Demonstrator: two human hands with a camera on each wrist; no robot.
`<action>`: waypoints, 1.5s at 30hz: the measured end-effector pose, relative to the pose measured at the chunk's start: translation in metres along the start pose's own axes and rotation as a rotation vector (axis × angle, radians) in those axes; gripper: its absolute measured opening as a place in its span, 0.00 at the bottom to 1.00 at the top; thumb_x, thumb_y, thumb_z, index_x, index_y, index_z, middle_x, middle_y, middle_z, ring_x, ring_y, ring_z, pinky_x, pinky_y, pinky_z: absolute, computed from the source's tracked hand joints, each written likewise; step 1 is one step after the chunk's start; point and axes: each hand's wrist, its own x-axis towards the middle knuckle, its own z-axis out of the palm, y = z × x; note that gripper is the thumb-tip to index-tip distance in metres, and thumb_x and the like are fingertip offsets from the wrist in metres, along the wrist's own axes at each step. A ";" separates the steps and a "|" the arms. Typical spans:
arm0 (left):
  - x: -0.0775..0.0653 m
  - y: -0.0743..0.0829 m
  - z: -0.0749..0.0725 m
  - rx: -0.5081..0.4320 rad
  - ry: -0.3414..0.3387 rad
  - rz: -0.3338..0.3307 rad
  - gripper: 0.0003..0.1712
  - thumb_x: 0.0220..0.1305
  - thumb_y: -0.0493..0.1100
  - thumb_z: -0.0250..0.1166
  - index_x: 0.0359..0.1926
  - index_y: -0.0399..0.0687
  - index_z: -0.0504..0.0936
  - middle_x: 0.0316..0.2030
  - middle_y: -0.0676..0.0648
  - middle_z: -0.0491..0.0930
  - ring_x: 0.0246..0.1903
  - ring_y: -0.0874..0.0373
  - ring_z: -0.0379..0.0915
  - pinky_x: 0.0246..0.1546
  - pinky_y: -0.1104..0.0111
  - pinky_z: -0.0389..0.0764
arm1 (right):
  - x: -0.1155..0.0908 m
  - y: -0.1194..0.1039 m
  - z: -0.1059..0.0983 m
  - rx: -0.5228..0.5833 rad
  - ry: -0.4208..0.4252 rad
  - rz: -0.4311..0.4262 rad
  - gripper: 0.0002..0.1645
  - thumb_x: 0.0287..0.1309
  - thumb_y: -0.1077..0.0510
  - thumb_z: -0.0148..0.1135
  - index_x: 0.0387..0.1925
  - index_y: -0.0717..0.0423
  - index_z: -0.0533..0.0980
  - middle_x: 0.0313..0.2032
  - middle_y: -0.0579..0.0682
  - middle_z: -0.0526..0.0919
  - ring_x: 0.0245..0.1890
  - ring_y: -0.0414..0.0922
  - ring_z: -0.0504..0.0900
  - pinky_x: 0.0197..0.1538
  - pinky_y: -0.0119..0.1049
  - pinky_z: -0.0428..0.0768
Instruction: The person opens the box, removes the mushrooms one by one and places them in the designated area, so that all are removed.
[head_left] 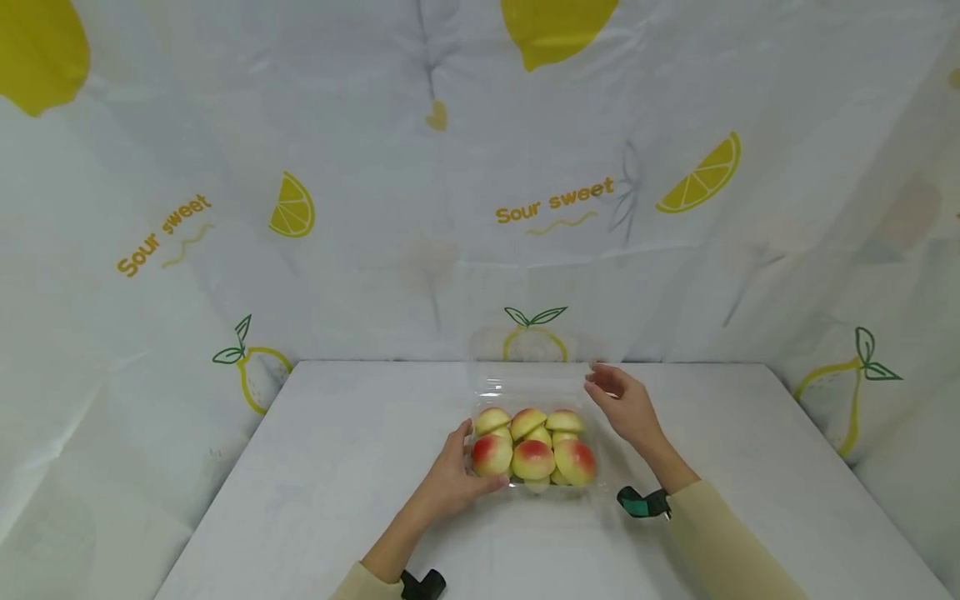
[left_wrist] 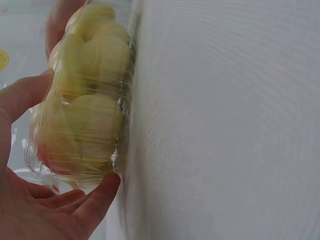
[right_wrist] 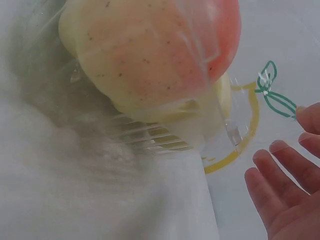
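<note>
A clear plastic clamshell box (left_wrist: 70,178) holds several yellow-and-red peaches (head_left: 533,458), heaped in rows. Its hinged lid (head_left: 491,387) stands raised at the back. My left hand (head_left: 455,477) grips the box's left end, thumb at the front edge and fingers around the far side; the left wrist view shows fingertips low against the wall. At the lid's right edge is my right hand (head_left: 624,407), its fingers loosely bent and spread. In the right wrist view, nothing shows between the thumb and fingers, and a peach (right_wrist: 155,55) appears close up through the plastic.
The box rests on a white tabletop (head_left: 330,467). Behind the table's back edge hangs a white sheet (head_left: 360,275) printed with lemons and lettering. Dark wrist straps (head_left: 643,503) sit by both sleeves.
</note>
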 end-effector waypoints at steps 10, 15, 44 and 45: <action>-0.001 -0.002 0.000 -0.007 0.001 0.004 0.64 0.54 0.58 0.77 0.78 0.34 0.49 0.72 0.33 0.59 0.66 0.36 0.65 0.61 0.43 0.72 | 0.003 0.013 0.000 -0.040 -0.145 0.081 0.33 0.70 0.59 0.63 0.70 0.67 0.66 0.56 0.67 0.81 0.58 0.62 0.79 0.57 0.44 0.79; -0.001 -0.001 0.000 -0.002 0.000 0.000 0.64 0.55 0.59 0.77 0.78 0.35 0.49 0.73 0.34 0.59 0.67 0.36 0.64 0.61 0.43 0.72 | 0.003 0.013 0.000 -0.048 -0.196 0.126 0.36 0.71 0.55 0.63 0.72 0.68 0.63 0.58 0.66 0.79 0.59 0.61 0.78 0.58 0.52 0.79; 0.001 -0.001 0.000 0.011 0.000 -0.014 0.65 0.55 0.60 0.77 0.79 0.37 0.49 0.74 0.35 0.58 0.68 0.38 0.64 0.63 0.43 0.71 | -0.006 0.002 -0.011 -0.202 -0.152 0.031 0.28 0.69 0.58 0.64 0.64 0.70 0.72 0.55 0.67 0.81 0.56 0.62 0.80 0.56 0.56 0.80; 0.001 -0.001 0.000 0.011 0.001 -0.015 0.65 0.54 0.60 0.77 0.79 0.37 0.49 0.74 0.35 0.58 0.68 0.38 0.64 0.63 0.43 0.71 | -0.006 0.000 -0.012 -0.204 -0.144 0.015 0.28 0.69 0.57 0.64 0.63 0.70 0.73 0.55 0.67 0.82 0.55 0.62 0.81 0.56 0.56 0.80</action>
